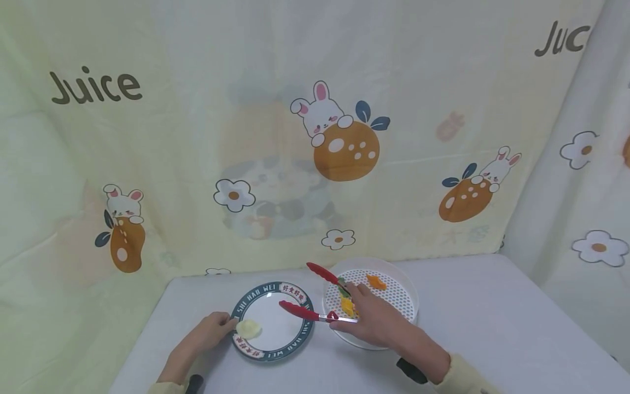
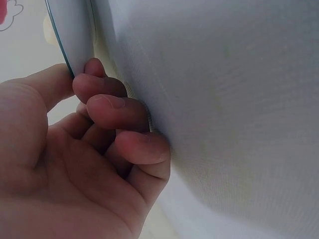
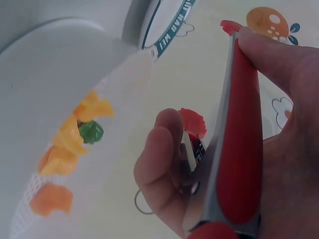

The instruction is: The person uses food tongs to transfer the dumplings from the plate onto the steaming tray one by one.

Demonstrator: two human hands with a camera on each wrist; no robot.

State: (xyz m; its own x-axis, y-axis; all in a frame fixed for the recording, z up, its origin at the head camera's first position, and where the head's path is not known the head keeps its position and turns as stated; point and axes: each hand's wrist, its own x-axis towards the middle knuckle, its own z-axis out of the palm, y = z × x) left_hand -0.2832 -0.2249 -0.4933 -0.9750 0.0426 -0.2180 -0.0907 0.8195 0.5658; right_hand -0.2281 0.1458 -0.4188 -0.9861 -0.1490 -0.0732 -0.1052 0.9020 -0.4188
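My left hand (image 1: 214, 330) pinches the near-left rim of a round plate (image 1: 278, 336) with a dark patterned border. In the left wrist view its thumb and fingertips meet at the plate's edge. A pale yellowish thin piece (image 1: 248, 329) lies on the plate's left side. My right hand (image 1: 376, 322) holds red-tipped metal tongs (image 1: 300, 311), their arms spread apart with nothing between the tips. One tip is above the plate, the other nearer the white perforated basket (image 1: 406, 287). Inside the basket are an orange piece (image 1: 376, 282), yellow pieces (image 1: 347, 306) and a green piece (image 3: 91, 132).
Plate and basket stand side by side on a table with a white cloth (image 1: 467, 317). Behind the table hangs a printed curtain (image 1: 275, 137) with rabbits, fruit and flowers. Another curtain (image 1: 590, 191) hangs at the right.
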